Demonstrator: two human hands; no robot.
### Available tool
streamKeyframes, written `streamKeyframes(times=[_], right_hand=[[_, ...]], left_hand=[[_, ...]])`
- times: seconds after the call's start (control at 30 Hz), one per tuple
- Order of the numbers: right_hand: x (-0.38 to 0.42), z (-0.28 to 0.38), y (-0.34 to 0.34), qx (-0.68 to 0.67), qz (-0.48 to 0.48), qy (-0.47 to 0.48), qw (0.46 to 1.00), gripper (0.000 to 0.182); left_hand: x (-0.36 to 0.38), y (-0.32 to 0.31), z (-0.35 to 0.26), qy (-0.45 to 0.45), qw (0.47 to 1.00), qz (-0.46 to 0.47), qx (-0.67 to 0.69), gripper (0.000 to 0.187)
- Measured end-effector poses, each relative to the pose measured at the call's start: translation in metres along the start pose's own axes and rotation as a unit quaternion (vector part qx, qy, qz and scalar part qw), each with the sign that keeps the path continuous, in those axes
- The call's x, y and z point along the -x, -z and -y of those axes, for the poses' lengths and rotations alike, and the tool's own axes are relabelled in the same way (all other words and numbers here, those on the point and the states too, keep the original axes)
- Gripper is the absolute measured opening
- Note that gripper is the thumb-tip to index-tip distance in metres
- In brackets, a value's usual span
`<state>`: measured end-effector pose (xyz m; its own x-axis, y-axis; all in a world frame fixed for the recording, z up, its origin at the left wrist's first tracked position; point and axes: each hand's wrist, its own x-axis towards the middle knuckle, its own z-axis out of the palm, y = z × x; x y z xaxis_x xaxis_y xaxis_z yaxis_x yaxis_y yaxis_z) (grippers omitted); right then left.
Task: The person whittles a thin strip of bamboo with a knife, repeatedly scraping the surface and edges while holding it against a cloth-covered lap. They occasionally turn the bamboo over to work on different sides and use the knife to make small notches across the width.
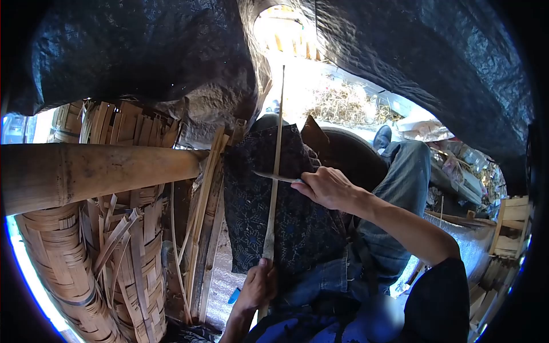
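My left hand (259, 284) is closed round the lower part of a long, thin bamboo strip (277, 171), which points up and away over my lap. In my right hand (329, 187) is a knife (274, 176), its blade lying across the strip around mid-length. My fingers hide most of the knife's handle. Under the strip, a dark patterned cloth (251, 228) covers my leg.
A thick bamboo pole (103, 171) juts in from the left above woven bamboo rolls (57, 251). Split bamboo pieces (206, 228) stand beside my lap. Dark plastic sheeting (423, 57) hangs overhead. Straw (343, 103) lies outside, and rubbish (463, 166) at right.
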<state>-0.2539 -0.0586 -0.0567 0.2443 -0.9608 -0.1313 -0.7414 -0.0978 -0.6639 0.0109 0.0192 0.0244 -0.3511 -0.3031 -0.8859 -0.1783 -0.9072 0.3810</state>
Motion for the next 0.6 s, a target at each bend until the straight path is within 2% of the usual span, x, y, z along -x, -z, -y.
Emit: streamKeyframes(times=[0.13,0.2,0.37,0.43,0.47,0.5,0.57,0.6], right_hand=[[-0.008,-0.002,-0.007,0.015,0.013,0.001,1.0,0.044],[-0.017,-0.002,-0.007,0.05,0.049,-0.079,0.994,0.053],[-0.052,-0.039,-0.01,0.09,-0.01,-0.02,0.996,0.052],[-0.076,-0.065,-0.007,0.119,0.023,-0.083,0.989,0.053],[-0.083,-0.07,0.003,0.046,0.02,-0.142,0.989,0.048],[-0.086,-0.072,0.009,0.004,-0.019,-0.133,0.991,0.045],[-0.081,-0.07,0.011,-0.027,-0.156,-0.032,0.987,0.049],[-0.075,-0.062,0.014,-0.028,-0.151,-0.026,0.988,0.049]], left_hand=[[0.006,-0.004,0.003,-0.015,0.999,-0.029,-0.027,0.05],[0.012,-0.002,0.011,-0.014,0.999,-0.024,-0.031,0.05],[0.024,0.004,0.024,0.014,1.0,-0.023,-0.006,0.048],[0.026,0.006,0.03,0.007,1.0,-0.017,0.004,0.048],[0.028,0.006,0.027,0.003,1.0,-0.015,0.0,0.048],[0.033,0.006,0.023,0.011,1.0,-0.005,0.0,0.048],[0.034,0.008,0.02,0.019,1.0,0.0,0.007,0.049],[0.026,0.009,0.021,0.016,0.999,0.01,0.033,0.05]])
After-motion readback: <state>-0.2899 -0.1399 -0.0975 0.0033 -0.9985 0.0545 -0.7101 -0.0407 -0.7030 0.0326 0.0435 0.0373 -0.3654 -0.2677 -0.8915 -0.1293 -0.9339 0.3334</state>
